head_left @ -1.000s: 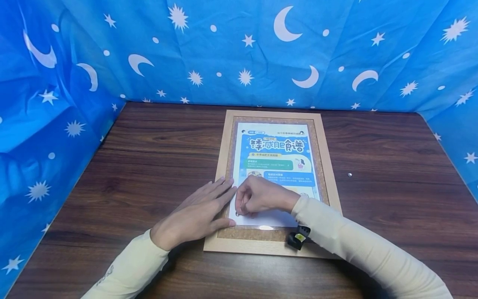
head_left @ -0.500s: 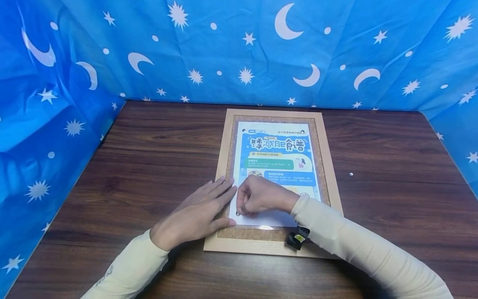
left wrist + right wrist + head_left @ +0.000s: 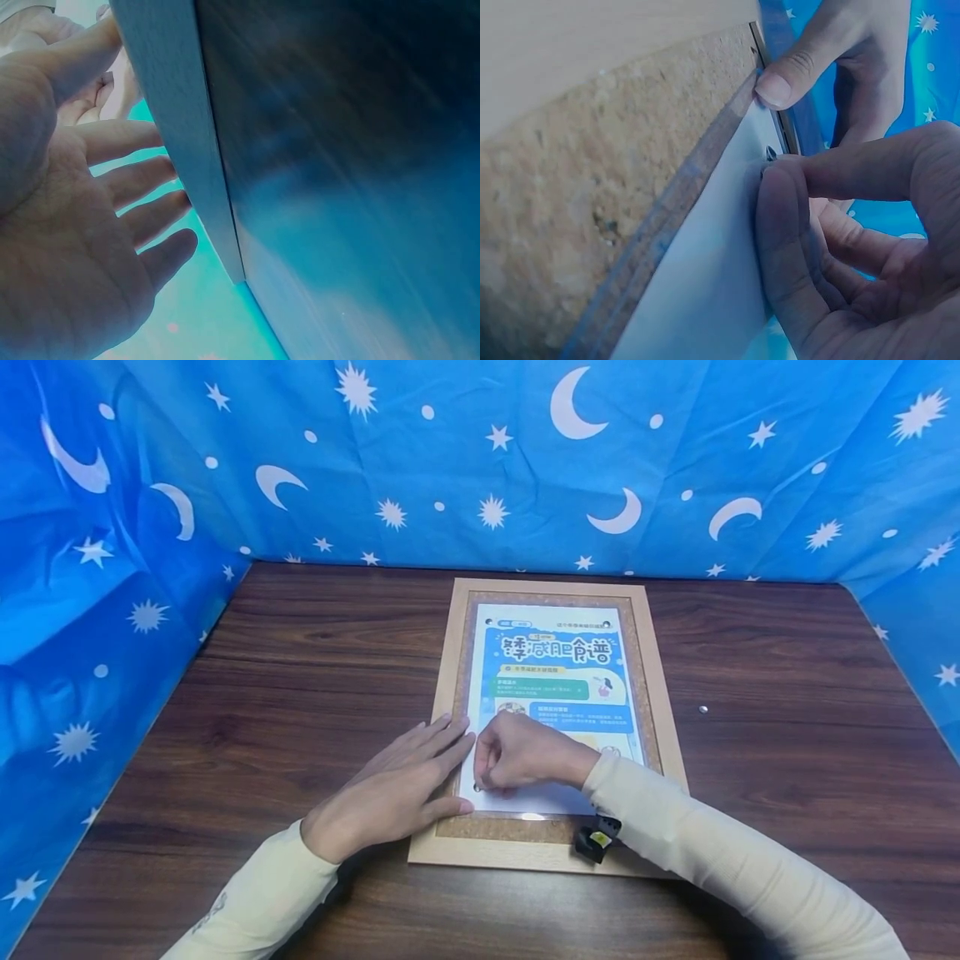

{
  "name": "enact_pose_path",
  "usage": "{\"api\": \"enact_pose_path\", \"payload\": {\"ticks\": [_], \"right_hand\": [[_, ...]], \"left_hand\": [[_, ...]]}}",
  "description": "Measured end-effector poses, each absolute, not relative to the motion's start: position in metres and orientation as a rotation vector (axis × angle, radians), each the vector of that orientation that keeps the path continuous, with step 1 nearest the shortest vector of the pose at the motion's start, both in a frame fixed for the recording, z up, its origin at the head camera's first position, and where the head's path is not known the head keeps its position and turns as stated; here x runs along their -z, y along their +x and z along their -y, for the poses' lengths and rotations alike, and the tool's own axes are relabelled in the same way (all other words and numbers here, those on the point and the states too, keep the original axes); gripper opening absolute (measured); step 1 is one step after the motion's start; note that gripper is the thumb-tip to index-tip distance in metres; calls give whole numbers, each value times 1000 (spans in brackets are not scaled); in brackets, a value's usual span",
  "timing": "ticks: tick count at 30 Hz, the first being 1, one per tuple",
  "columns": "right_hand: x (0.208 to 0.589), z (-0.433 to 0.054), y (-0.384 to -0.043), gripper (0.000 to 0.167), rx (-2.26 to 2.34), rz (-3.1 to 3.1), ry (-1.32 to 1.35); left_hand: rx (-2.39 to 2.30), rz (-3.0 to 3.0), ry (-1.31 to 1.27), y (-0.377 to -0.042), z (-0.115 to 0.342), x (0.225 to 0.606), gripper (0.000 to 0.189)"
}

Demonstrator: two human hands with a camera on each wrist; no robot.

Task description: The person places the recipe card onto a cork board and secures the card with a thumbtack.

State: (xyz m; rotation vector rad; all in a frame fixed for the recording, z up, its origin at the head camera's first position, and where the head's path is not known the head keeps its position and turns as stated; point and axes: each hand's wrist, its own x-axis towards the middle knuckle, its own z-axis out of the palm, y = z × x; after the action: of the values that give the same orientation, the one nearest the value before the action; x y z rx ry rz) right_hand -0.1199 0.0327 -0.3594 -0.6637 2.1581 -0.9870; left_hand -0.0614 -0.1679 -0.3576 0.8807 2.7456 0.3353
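A wood-framed corkboard lies on the table with a plastic-covered printed sheet on it. My left hand rests flat along the board's left side, its fingers straight and its thumb on the sheet's lower-left corner. Just beside that thumb, my right hand pinches a small metal thumbtack against the sheet. Thumb and forefinger hide most of this tack; how deep it sits I cannot tell. In the left wrist view the left palm faces the camera beside the frame.
Dark tacks sit at the sheet's two top corners. A loose silver thumbtack lies on the dark wooden table, right of the board. A black wrist device hangs over the board's lower edge. Blue star-patterned cloth surrounds the table.
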Motion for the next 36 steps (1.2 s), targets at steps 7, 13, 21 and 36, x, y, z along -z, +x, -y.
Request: {"api": "enact_pose_path", "payload": {"ticks": [7,13,21,36], "right_hand": [[360,-39,-121,18,1004,-2137,-743],[356,-52,-123,24,1091,-2113,-750],[347,-92,-125,14,1180,-2172,-615],[339,-201,-135,11,1051,-2593,-365]], "left_hand": [[-342,-2758,908,-62,167,359,79],[-331,-2749,896,-62,167,359,79],[-326,-2741,876,-62,167,359,79],[-339,-2739,854,-61,165,358,78]]}}
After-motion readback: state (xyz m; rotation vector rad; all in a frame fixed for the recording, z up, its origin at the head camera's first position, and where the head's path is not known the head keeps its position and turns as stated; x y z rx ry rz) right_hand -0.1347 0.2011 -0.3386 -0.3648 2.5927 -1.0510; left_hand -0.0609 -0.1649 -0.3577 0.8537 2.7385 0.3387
